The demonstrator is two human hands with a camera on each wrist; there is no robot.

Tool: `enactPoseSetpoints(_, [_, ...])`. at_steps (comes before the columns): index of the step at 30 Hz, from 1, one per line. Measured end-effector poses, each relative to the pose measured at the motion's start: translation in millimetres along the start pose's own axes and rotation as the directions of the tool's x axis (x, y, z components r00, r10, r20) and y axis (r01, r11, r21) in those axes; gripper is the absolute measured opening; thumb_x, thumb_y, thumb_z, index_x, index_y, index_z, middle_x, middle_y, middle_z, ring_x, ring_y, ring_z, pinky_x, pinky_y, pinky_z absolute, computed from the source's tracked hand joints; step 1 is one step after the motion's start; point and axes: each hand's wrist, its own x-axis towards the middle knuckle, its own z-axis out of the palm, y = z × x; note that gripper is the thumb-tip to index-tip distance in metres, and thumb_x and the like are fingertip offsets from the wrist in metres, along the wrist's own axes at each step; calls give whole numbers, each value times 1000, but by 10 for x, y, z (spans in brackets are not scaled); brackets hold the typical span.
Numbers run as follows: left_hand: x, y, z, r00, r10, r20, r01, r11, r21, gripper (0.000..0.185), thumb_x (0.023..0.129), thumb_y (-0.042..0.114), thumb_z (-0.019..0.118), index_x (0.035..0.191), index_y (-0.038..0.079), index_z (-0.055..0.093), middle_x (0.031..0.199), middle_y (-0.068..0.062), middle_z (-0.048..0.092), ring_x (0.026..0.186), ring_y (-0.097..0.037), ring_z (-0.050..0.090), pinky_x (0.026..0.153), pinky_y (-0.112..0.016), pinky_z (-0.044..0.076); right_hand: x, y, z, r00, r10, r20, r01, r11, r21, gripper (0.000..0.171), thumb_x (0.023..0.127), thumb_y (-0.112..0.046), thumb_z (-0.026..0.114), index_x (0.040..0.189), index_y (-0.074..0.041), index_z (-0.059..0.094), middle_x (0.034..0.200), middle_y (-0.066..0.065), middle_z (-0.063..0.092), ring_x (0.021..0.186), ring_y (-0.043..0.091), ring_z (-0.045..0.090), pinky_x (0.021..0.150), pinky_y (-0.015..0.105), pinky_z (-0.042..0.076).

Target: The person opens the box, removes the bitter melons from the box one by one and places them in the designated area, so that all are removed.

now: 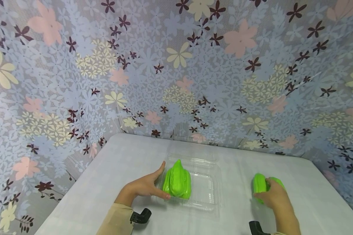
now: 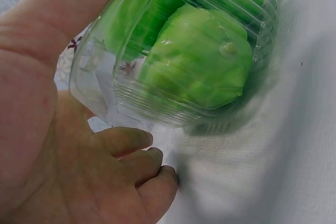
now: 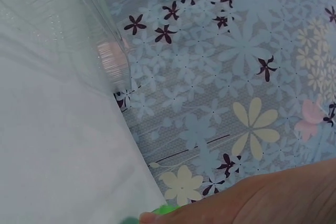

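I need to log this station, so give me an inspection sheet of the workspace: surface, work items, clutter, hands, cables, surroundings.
Surface: white table, cloth-covered.
Work items: green vegetable lying in an open clear tray; second vegetable on the table to the right.
Clutter: nothing seen.
Hands: left hand cups the tray's left edge, fingers relaxed; right hand grips the second vegetable.
Cables: nothing seen; black wrist mounts at the bottom edge.
Surroundings: floral backdrop behind and at both sides.
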Motion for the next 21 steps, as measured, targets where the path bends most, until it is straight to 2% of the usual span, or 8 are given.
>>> enactPoseSetpoints(5, [-7, 13, 2, 1000, -5, -2, 5, 1000, 3, 127, 65, 41, 85, 151, 34, -8, 161, -5, 1, 147, -34, 6, 116, -61, 12, 4, -57, 34, 999, 39, -18, -39, 999, -30, 91, 76, -28, 76, 140, 14, 25, 141, 40, 26, 126, 58, 28, 103, 68, 28])
enactPoseSetpoints(9, [-6, 9, 1, 1000, -1, -4, 1, 1000, 5, 128, 65, 41, 85, 151, 34, -8, 161, -6, 1, 147, -34, 6, 116, -61, 12, 4, -109, 41, 996, 75, -47, -77, 997, -31, 91, 75, -29, 77, 140, 12, 27, 139, 39, 31, 126, 56, 30, 102, 68, 29])
enactPoseSetpoints(13, [-2, -1, 1, 1000, 6, -7, -5, 1000, 7, 129, 64, 42, 86, 152, 31, -8, 161, -7, 2, 147, -34, 6, 116, -61, 13, -22, -124, 1, 998, 53, -43, -54, 998, -27, 92, 77, -33, 76, 140, 12, 26, 137, 39, 32, 125, 57, 30, 101, 68, 30])
enactPoseSetpoints(16, [-1, -4, 1, 1000, 7, -5, -7, 1000, 7, 128, 64, 42, 86, 151, 34, -8, 161, -7, 2, 147, -34, 6, 116, -61, 13, -48, -115, -48, 999, 24, -24, -23, 1000, 11, 100, 77, -44, 73, 143, 12, 22, 140, 40, 26, 127, 58, 26, 102, 69, 29])
enactPoseSetpoints(21, [1, -2, -5, 1000, 8, 2, -8, 1000, 7, 127, 64, 43, 85, 150, 37, -8, 161, -7, 3, 148, -33, 7, 116, -60, 13, -83, -140, -112, 999, 27, -44, -22, 993, 116, 123, 70, -67, 69, 149, 4, 8, 147, 38, 15, 131, 58, 18, 102, 71, 27])
